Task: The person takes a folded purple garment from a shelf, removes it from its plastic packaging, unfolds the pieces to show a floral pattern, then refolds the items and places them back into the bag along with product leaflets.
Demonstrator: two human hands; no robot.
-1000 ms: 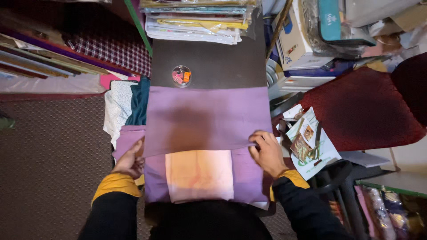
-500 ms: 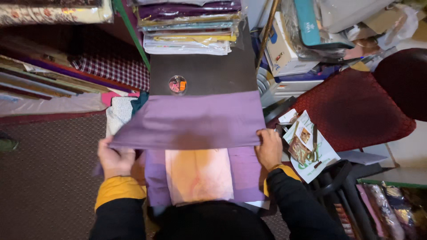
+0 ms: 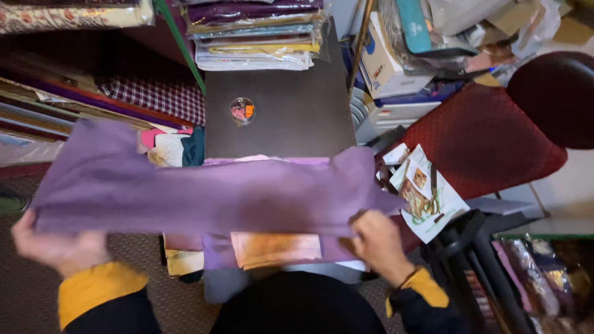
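Fingers of both hands grip the purple cloth [image 3: 204, 195]; round clear tub [image 3: 241, 111] holds small colourful bits.

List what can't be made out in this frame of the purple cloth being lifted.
Head view only:
- Left hand: motion-blurred, grip on purple cloth unclear.
- Right hand: fingertips hidden by the cloth's edge.
- Peach fabric: mostly covered by the cloth.
- Round container: contents too small.

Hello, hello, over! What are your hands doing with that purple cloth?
Left hand and right hand both grip the purple cloth, stretched wide, lifted above the dark table. Small round container sits beyond it, clear of the cloth.
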